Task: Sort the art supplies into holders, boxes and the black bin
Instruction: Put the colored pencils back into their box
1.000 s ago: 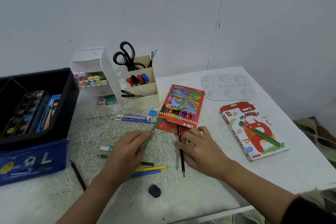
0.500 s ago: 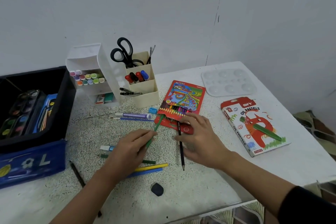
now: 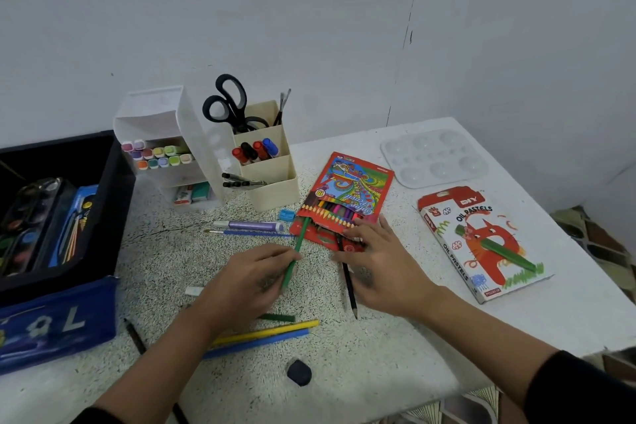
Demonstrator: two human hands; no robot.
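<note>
My left hand (image 3: 247, 280) pinches a green pencil (image 3: 296, 249) between thumb and curled fingers, gripping its lower half. The pencil's long axis runs from about 7 o'clock up to 1 o'clock, and its far end is at the open mouth of the pencil box (image 3: 354, 182). I cannot tell whether that end is inside, or which end is sharpened. My right hand (image 3: 382, 265) lies just beside it at 3 o'clock, fingers straight and spread, pressing flat on the box's red flap. A black pencil (image 3: 348, 284) runs under that hand, near upright on the table (image 3: 378, 354), tip pointing to 6 o'clock. Below my left hand, at 6 o'clock, a dark green pencil (image 3: 279, 317), a yellow pencil (image 3: 275, 330) and a blue pencil (image 3: 265, 341) lie nearly parallel, ends towards 2 o'clock. An eraser (image 3: 299, 372) sits beyond them. At 12 o'clock from my left hand lie a purple tube (image 3: 254, 226) and a brush (image 3: 247, 233), both crosswise, with a blue sharpener (image 3: 286, 215) beside the box. Farther at 12 stands a cream holder (image 3: 272, 175) with scissors (image 3: 229, 103); a white rack (image 3: 155, 120) of markers is next to it. The black bin (image 3: 113, 182) is at 9 o'clock, the pastel box (image 3: 481, 241) at 3, and a palette (image 3: 433, 158) at 2.
</note>
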